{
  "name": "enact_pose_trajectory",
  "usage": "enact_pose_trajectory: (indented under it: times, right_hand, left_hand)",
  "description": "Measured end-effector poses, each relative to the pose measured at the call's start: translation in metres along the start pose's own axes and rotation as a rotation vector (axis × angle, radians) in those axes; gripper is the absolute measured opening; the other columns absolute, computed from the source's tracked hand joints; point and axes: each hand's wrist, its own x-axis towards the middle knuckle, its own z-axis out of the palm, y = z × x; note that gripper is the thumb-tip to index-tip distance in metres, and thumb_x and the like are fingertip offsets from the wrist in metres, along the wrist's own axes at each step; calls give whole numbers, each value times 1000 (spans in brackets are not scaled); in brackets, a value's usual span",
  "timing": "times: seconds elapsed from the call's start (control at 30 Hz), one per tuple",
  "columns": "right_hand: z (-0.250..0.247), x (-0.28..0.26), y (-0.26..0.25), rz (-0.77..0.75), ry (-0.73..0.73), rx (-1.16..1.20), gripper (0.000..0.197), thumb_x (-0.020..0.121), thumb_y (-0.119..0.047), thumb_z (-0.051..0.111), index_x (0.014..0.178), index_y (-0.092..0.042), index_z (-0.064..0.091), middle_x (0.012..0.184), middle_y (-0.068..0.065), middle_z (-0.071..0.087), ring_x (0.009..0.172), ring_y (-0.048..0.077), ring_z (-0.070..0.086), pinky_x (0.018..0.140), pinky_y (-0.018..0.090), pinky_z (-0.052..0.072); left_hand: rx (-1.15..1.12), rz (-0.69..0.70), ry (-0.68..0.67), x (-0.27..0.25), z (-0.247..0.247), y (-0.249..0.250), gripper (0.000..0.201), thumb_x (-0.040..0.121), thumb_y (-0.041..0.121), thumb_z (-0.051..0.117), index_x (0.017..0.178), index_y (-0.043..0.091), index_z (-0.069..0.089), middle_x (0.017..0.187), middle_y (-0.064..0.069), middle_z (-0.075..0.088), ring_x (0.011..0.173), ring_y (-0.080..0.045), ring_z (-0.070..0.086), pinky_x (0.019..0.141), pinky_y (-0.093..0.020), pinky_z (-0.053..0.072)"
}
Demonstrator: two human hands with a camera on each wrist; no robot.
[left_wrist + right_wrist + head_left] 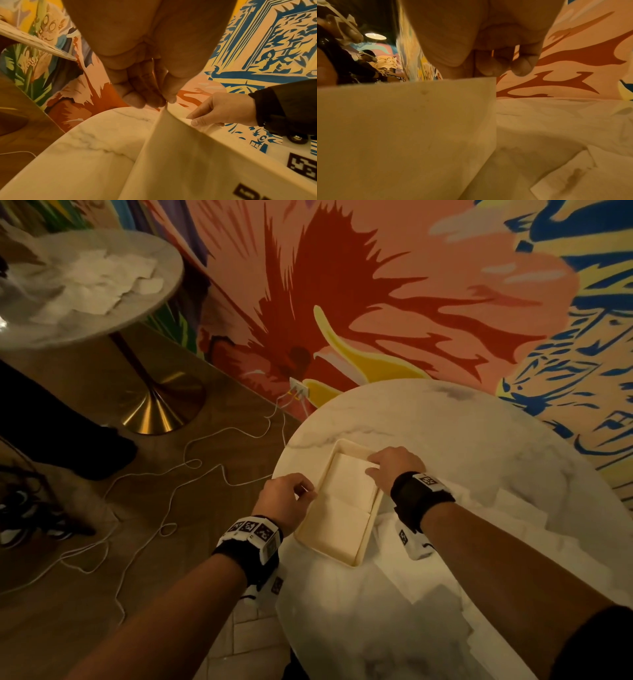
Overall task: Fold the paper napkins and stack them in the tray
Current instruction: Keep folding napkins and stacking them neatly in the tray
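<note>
- A folded cream napkin (352,477) is being lowered into the far half of a cream rectangular tray (375,510), above another folded napkin (334,529) that lies in the near half.
- The left hand (286,501), at the tray's 9 o'clock side, is closed in a pinch on the napkin's left edge.
- The right hand (394,465), at the tray's 2 o'clock corner, is curled, pinching the opposite edge between thumb and fingertips.
- Judged advice: both edges should be lowered level, squared to the tray walls, and released together, so the fold is kept flat.
- Loose unfolded napkins (496,518) are spread from 3 to 6 o'clock of the tray on a round marble table (445,419).
- A second round table (164,261) with paper stands far off at 10 o'clock.
</note>
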Motion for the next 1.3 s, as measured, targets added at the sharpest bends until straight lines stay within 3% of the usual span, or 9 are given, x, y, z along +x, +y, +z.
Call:
enact_pose_trajectory:
  times: [0.13, 0.27, 0.53, 0.73, 0.9, 0.97, 1.03, 1.13, 1.3]
  right_hand:
    - [-2, -7, 3, -47, 3, -5, 48, 95, -43, 56, 141, -30, 49, 135, 2, 58, 118, 25, 57, 97, 35, 48]
    - [-8, -20, 10, -83, 57, 100, 46, 95, -36, 59, 140, -28, 52, 139, 1, 56, 124, 23, 54, 102, 33, 45]
    - [-20, -58, 69, 36, 298, 528, 21, 92, -30, 65, 111, -22, 70, 102, -3, 70, 94, 17, 62, 84, 23, 47]
    - [7, -103, 132, 187, 241, 541, 19, 93, -28, 64, 109, -20, 70, 99, 1, 70, 87, 19, 63, 80, 24, 48]
    - [45, -133, 163, 302, 135, 653, 19, 91, -31, 67, 107, -22, 71, 101, 0, 71, 84, 13, 61, 80, 17, 43]
    - [67, -139, 167, 331, 54, 758, 19, 89, -32, 69, 106, -23, 69, 102, 4, 72, 88, 18, 67, 86, 24, 51]
    - [85, -144, 166, 352, -20, 846, 21, 88, -32, 70, 107, -24, 65, 104, 7, 71, 92, 22, 68, 91, 35, 54]
    - [100, -150, 162, 357, -48, 935, 30, 88, -31, 70, 116, -23, 61, 108, 6, 68, 97, 24, 67, 93, 39, 54]
    - [106, -144, 156, 357, -117, 1037, 43, 91, -32, 67, 130, -20, 55, 120, 6, 64, 105, 24, 64, 96, 37, 53]
  left_hand:
    - [18, 27, 20, 0, -1, 3, 8, 94, 33, 62, 93, 29, 69, 90, 12, 67, 74, -5, 61, 66, -25, 51]
    - [14, 72, 70, 1, 1, 10, 13, 94, 38, 60, 101, 29, 67, 95, 12, 64, 82, -10, 61, 76, -33, 55]
    - [1, 253, 102, -13, 24, 60, 20, 94, 34, 58, 112, 28, 64, 100, 9, 60, 86, -11, 56, 76, -23, 41]
    - [-45, 366, -36, -41, 70, 111, 17, 95, 27, 58, 109, 22, 66, 99, 5, 62, 80, -11, 60, 76, -25, 49]
    - [-64, 326, -145, -55, 121, 129, 13, 95, 24, 59, 105, 24, 66, 95, 8, 65, 71, -3, 58, 68, -11, 43]
    - [-4, 278, -179, -54, 141, 127, 19, 94, 25, 59, 112, 26, 65, 107, 7, 67, 80, -7, 61, 75, -13, 46]
    - [103, 219, -255, -53, 160, 122, 34, 94, 28, 59, 128, 26, 56, 128, 4, 60, 102, -13, 61, 90, -23, 47]
    - [254, 136, -302, -48, 178, 113, 57, 94, 27, 58, 147, 25, 37, 151, -2, 40, 134, -24, 44, 107, -32, 39]
    - [353, 70, -341, -38, 192, 105, 70, 92, 22, 58, 154, 21, 24, 158, -7, 30, 143, -32, 29, 114, -40, 34]
